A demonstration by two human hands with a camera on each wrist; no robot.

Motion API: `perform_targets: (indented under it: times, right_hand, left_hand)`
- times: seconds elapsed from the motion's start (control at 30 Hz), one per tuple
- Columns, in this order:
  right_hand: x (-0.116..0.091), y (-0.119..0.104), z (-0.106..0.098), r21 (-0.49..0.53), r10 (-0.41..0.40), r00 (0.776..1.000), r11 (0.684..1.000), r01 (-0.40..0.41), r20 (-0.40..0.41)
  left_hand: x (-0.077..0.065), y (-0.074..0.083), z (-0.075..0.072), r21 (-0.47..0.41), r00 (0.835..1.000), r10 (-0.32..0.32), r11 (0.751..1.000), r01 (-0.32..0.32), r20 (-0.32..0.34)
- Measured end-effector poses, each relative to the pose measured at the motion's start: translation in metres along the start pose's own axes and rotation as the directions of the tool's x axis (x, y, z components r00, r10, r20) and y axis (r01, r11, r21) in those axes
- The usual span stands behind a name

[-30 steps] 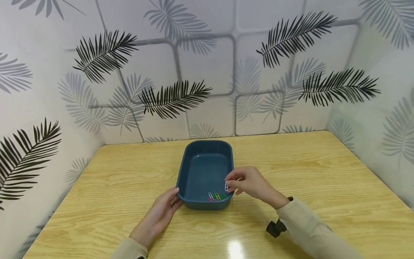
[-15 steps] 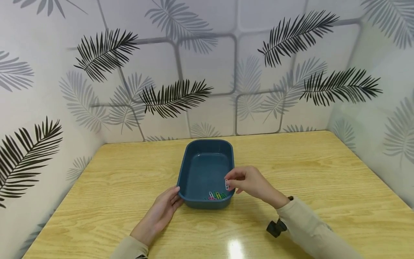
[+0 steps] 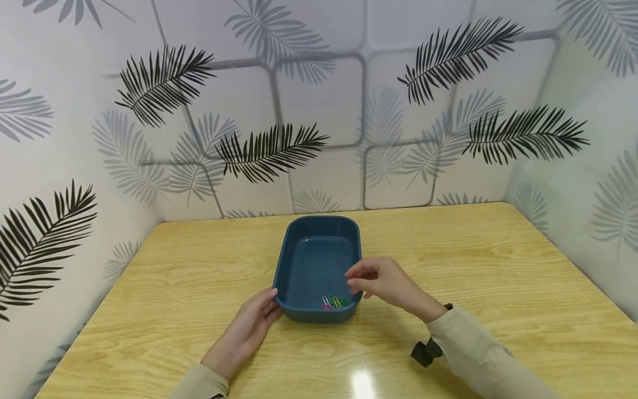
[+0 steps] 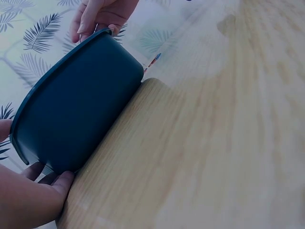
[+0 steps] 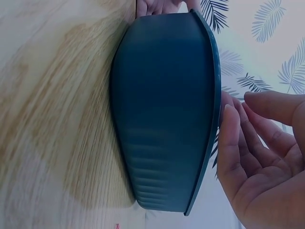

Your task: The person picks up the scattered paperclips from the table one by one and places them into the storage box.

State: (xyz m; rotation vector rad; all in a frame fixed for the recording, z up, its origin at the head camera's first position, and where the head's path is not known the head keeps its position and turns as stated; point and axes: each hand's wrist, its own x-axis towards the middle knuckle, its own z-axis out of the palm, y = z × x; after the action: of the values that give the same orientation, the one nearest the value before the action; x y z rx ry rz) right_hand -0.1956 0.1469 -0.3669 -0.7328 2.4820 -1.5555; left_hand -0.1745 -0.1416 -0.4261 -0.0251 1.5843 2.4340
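Note:
A dark blue rectangular tray [image 3: 319, 316] stands on the table, with several coloured paper clips [image 3: 336, 302] gathered inside at its near end. My left hand [image 3: 250, 326] grips the tray's near left corner, thumb at the rim and fingers against the outer wall [image 4: 81, 100]. Over the right rim hovers my right hand [image 3: 386, 281], its thumb and forefinger apart with no clip visible between them in the head view. The right wrist view also shows parted fingers on this hand [image 5: 267, 157] beside the rim. A thin line near its fingertips in the left wrist view is unclear.
The wooden table [image 3: 473, 266] extends on both sides of the tray. Behind it rises a pale wall [image 3: 319, 111] with a leaf pattern, and side walls close in at left and right. A black strap device [image 3: 426, 352] is on the right wrist.
The white paper clip pinched in my right fingers earlier is gone from them, and thumb and forefinger have parted. My left hand and the tray hold nearly the same place.

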Motion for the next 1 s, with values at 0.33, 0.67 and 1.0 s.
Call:
perform_targets:
  times: [0.33, 0.67, 1.0]
  right_hand:
    - [-0.001, 0.001, -0.018, 0.033, 0.049, 0.999, 0.998, -0.049, 0.013]
    - [0.006, 0.029, -0.059, -0.049, 0.141, 0.988, 0.988, -0.144, -0.068]
    - [0.007, 0.049, -0.066, -0.362, 0.157, 0.988, 0.921, -0.141, 0.014]
  left_hand:
    - [-0.001, 0.000, 0.001, 0.009, 1.000, -0.003, 1.000, 0.004, -0.005]
    - [0.000, -0.001, 0.002, 0.014, 1.000, -0.002, 1.000, 0.002, -0.021]
    - [0.000, -0.002, 0.002, 0.017, 1.000, 0.004, 1.000, -0.004, -0.025]
